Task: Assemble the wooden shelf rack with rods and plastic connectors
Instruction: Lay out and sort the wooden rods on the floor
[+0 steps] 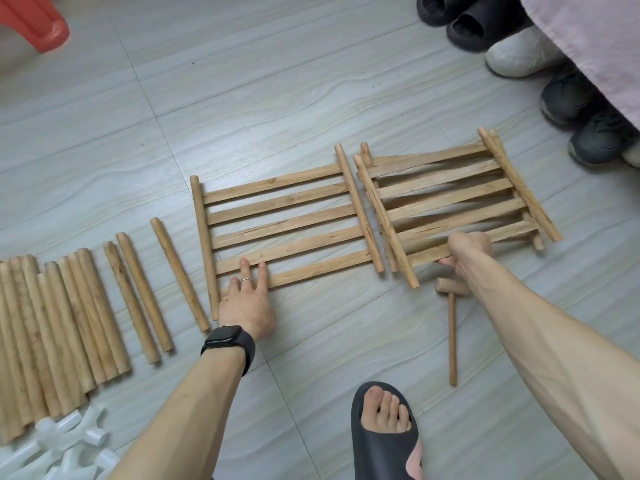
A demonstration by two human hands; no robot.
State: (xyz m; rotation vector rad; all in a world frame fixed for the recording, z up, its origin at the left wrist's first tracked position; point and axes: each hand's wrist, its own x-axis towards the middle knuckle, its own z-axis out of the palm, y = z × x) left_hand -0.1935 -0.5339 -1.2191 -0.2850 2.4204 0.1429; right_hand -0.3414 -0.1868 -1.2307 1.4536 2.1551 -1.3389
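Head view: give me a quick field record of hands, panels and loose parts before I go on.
left hand: flat, fingers straight on near slat of single panel
right hand: grips near slat of stacked panels
stacked panels: askew, just right of the single panel
rods: loose on floor, left of single panel
connectors: white heap, near left corner; none seen on panels
mallet: on floor, head partly under right wrist
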